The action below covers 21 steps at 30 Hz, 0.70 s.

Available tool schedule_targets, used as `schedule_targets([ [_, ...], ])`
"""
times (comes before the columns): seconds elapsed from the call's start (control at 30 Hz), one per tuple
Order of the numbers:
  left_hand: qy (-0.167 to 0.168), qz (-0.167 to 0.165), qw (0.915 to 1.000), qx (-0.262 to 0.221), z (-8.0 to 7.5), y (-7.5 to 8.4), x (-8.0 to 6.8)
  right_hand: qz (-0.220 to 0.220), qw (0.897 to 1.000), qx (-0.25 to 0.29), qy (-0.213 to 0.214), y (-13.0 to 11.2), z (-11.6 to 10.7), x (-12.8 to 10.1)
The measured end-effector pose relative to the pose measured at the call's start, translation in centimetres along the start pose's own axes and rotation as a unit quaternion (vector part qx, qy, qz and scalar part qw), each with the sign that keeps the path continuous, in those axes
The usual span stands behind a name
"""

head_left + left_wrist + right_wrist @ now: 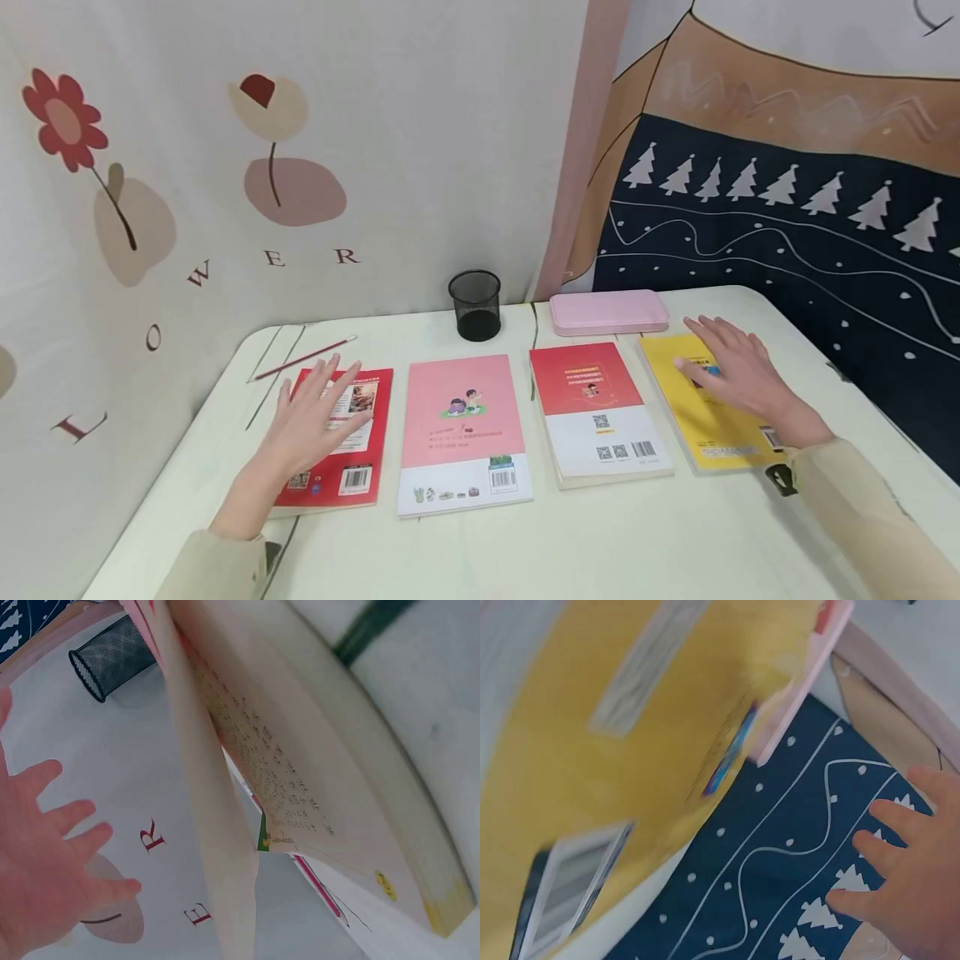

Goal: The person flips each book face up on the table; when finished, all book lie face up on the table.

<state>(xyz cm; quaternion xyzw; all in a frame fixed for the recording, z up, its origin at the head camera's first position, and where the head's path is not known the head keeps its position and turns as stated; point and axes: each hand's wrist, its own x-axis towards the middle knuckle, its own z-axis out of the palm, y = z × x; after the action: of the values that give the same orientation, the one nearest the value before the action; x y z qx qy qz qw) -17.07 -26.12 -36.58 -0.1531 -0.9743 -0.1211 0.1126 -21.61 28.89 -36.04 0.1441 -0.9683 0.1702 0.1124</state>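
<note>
My left hand (309,421), fingers spread, hangs over a red book (367,458) at the left of the table. In the left wrist view, that hand (52,870) is apart from the book, whose cover stands a little away from its printed pages (300,750). On the far right, my right hand (729,371) is held over a yellow book (720,437), its fingers also spread and holding nothing. The right wrist view shows this hand (915,862) clear of the yellow cover (652,765). Between them lie a pink-and-white book (465,392) and a red-and-white book (600,421).
A dark red pencil (306,358) lies behind the red book. Along the back edge stand a black mesh pen cup (477,312) and a pink pencil case (609,312). Printed curtains (420,167) hang behind and beside the pale table (480,550).
</note>
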Motion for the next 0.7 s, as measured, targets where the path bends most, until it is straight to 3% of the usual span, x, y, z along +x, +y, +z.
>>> schedule_targets([
  [0.17, 0.050, 0.009, 0.9984, -0.024, -0.3, -0.1, -0.6, -0.008, 0.994, 0.078, 0.075, -0.5, 0.7, 1.0],
  [0.33, 0.042, -0.027, 0.9977, -0.046, -0.8, -0.6, -1.8, 0.030, 0.985, 0.110, 0.127, 3.2, 5.4, 3.1],
  [0.4, 0.030, -0.042, 0.9974, -0.050, -1.0, -1.0, -2.3, 0.038, 0.984, 0.120, 0.129, 4.5, 7.3, 4.0],
  [0.53, 0.000, -0.068, 0.9966, -0.046, -1.4, -1.9, -3.4, 0.047, 0.981, 0.151, 0.112, 3.9, 8.9, 5.2],
  [0.7, -0.029, -0.091, 0.9944, -0.046, -1.8, -2.9, -4.7, 0.056, 0.978, 0.187, 0.070, -0.6, 7.7, 6.1],
])
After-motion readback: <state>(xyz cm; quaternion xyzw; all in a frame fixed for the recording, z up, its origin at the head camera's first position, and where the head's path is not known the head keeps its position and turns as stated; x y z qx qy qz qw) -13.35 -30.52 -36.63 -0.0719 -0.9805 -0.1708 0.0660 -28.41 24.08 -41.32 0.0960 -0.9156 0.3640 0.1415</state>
